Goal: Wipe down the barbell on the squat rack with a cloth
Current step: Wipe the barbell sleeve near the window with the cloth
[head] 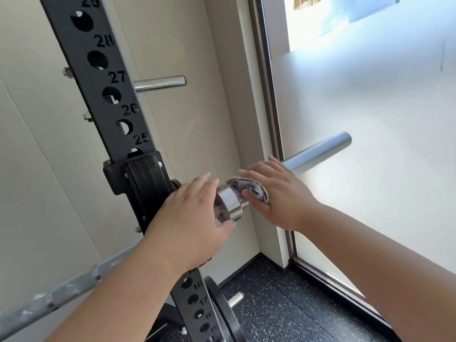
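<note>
Landmark: black squat rack upright [98, 77], with numbered holes that we read from 29 down to 25 above the hook.

- J-hook [145, 176] is clamped to the upright just below hole 25. It is the one holder here. The barbell [318, 151] lies in it, and our view of the seat itself is blocked by the left hand.
- Right of the upright, the barbell's smooth chrome sleeve runs out and away, with its end bare and shiny. Left of the upright and lower, the grey shaft [49, 299] slants down toward us, looking mottled and blurred.
- Left hand [190, 218] is just right of the upright and on the barbell's chrome collar [230, 201]. We see the fingers laid over the top and the thumb hooked under the rim, so it grips the collar.
- Right hand [281, 193] is further right of the upright, on the sleeve just beyond the collar. It holds a grey patterned cloth [249, 187], bunched under the palm with the thumb pressed against it. The fingers reach over the sleeve. The cloth touches the sleeve and lies close against the collar face.
- Upper chrome peg [160, 83] sticks out right of the upright near hole 27 and is bare.
- Low on the upright's right side, a dark weight plate [222, 309] sits on a short peg [235, 299].
- Speckled black floor [283, 304] lies below and to the right of the upright, and a frosted glass panel [370, 144] stands far to its right.
</note>
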Demonstrator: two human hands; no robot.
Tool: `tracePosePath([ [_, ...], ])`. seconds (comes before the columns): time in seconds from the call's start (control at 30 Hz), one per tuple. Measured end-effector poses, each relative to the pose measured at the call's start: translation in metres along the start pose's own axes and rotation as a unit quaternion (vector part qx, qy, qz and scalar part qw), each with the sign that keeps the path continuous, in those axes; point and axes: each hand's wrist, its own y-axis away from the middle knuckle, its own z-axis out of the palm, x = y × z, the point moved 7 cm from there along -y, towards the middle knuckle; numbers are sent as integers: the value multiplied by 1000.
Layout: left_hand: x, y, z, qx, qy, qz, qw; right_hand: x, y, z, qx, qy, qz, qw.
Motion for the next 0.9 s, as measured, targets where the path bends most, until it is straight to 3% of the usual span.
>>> tracePosePath([
  [0.23, 5, 2, -7, 19, 25, 21, 999, 83, 7, -6, 18, 52, 210, 976],
  [0.3, 3, 1, -6, 16, 33, 15, 999, 59, 5, -4, 25, 35, 212, 976],
  [0.47, 1, -1, -3, -1, 53, 3, 999, -32, 9, 11, -10, -9, 102, 995],
  [0.57, 3, 1, -6, 5, 52, 4, 999, -44, 15, 13, 1, -40, 80, 996],
  [0.77, 7, 4, -11, 24, 27, 17, 999, 19, 8, 5, 23, 19, 131, 991],
  [0.9, 7, 4, -11, 30, 21, 26, 999, 94, 6, -4, 24, 58, 237, 970],
])
